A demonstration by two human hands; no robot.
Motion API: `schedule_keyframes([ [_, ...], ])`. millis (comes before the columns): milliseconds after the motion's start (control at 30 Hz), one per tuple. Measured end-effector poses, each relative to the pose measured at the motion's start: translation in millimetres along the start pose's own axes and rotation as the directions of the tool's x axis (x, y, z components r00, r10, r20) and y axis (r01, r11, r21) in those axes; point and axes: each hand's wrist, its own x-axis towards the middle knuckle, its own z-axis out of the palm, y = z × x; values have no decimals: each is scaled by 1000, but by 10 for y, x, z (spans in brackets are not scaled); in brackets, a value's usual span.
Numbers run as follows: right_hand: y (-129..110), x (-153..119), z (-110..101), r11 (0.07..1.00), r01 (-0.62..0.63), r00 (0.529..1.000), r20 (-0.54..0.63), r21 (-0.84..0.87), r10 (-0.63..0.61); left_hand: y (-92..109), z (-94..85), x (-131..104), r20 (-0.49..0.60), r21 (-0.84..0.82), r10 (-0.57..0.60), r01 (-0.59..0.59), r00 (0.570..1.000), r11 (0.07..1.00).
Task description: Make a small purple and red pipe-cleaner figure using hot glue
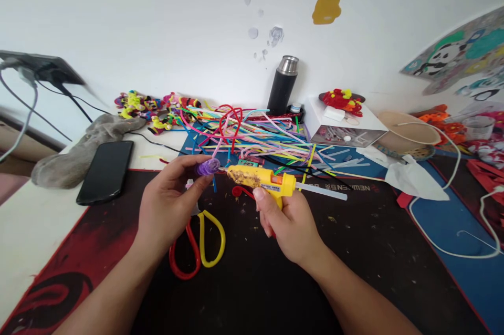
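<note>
Between the thumb and fingers of my left hand (169, 196) is a purple coiled pipe-cleaner piece (208, 167). My right hand (289, 222) is wrapped round the handle of a yellow hot glue gun (252, 177), whose body has brown stains. Its nozzle points left at the purple coil, very close to it; whether they touch I cannot tell. A clear glue stick (323, 191) juts from the gun's back. Under my left hand lie scissors with one red and one yellow handle (212, 240), their blades mostly hidden. A red curled strip (238, 191) lies behind the gun.
Many coloured pipe cleaners (252, 133) are heaped at the back, near a black thermos (281, 85) and a white box (346, 125). At left are a phone (106, 172), a grey plush toy (71, 156) and small colourful figures (157, 109). A white cable (444, 251) loops at right.
</note>
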Motion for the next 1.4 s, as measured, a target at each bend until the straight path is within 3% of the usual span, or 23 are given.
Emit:
schedule_keyframes([
  [633, 27, 8, 19, 998, 1, 999, 33, -69, 1, -30, -28, 15, -12, 33, -15, 15, 1000, 999],
  [767, 60, 32, 8, 980, -11, 997, 77, -198, 27, 27, -39, 59, -128, -67, -45, 37, 991, 997],
  [867, 79, 53, 9, 929, 61, 994, 105, -366, -23, 103, -38, 90, -228, -137, -53, 22, 972, 990],
  [1000, 84, 60, 23, 818, 188, 977, 188, -543, -99, 117, -32, 99, -195, -118, -41, 18, 980, 993],
  [1233, 16, 36, 68, 607, 215, 948, 313, -765, 59, 53, -36, 68, -132, -103, -61, 47, 989, 994],
  [1400, 31, 33, 103, 591, 247, 931, 356, -768, 75, 20, -12, 63, -101, -119, -55, 43, 993, 992],
])
